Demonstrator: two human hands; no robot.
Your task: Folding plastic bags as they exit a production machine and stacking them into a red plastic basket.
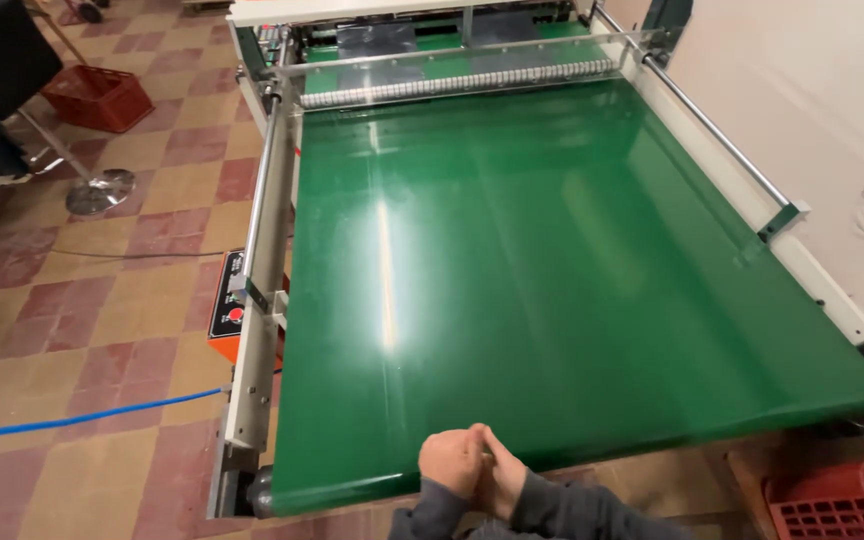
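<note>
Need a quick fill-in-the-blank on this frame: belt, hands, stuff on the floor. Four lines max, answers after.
1. The wide conveyor belt is ____ in colour.
2. The left hand and right hand are pressed ____ at the belt's near edge.
3. A hose of ____ colour runs across the tiled floor.
4. The crate at top left is ____.

Missing words: green; together; blue; red

A red crate [97,97] and blue hose [82,415] lie on the checkered floor [152,200]; another red crate [842,500] sits right.
</note>
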